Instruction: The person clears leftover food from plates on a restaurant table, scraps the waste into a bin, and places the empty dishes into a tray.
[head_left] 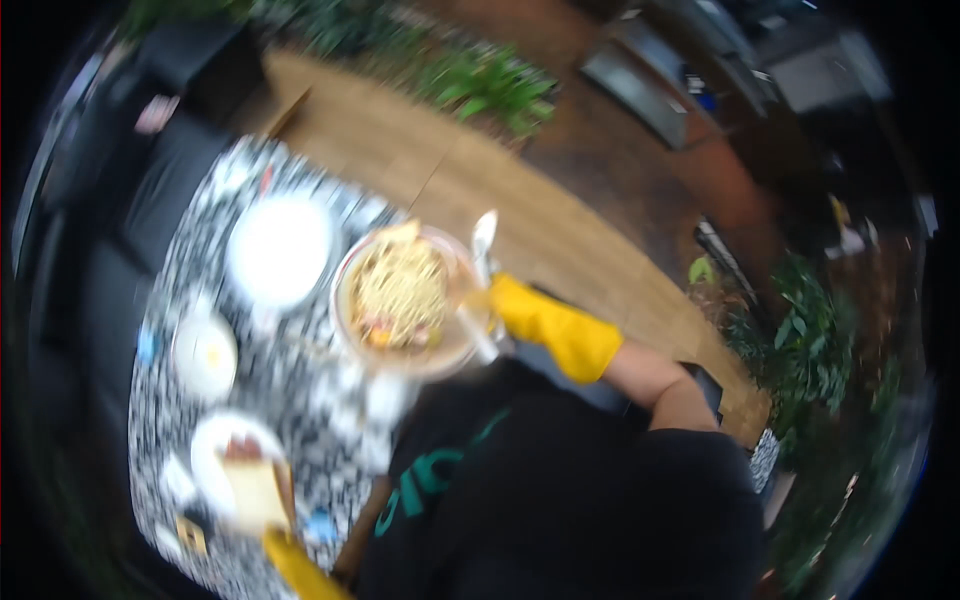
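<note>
Both my hands wear yellow gloves. My right hand [520, 312] is closed at the right rim of a large round bowl [462, 350]. Noodles [402, 292] fill the bowl, with some reddish and yellow bits at their near side. A white plastic utensil [484, 235] sticks up beyond the glove, and another pale strip [478, 335] lies across the rim. At the lower left, my left hand [295, 568] is closed at the edge of a white plate [208, 450]. A bread slice [258, 495] and brown-red pieces [241, 449] lie on it. Blur hides the finger details.
A white round plate or lid [280, 250] and a smaller white bowl [205, 358] stand on the speckled black-and-white table [320, 455]. Crumpled white paper [385, 400] lies near the large bowl. Dark seating [180, 190] borders the left; plants [490, 90] line the wooden floor [445, 185].
</note>
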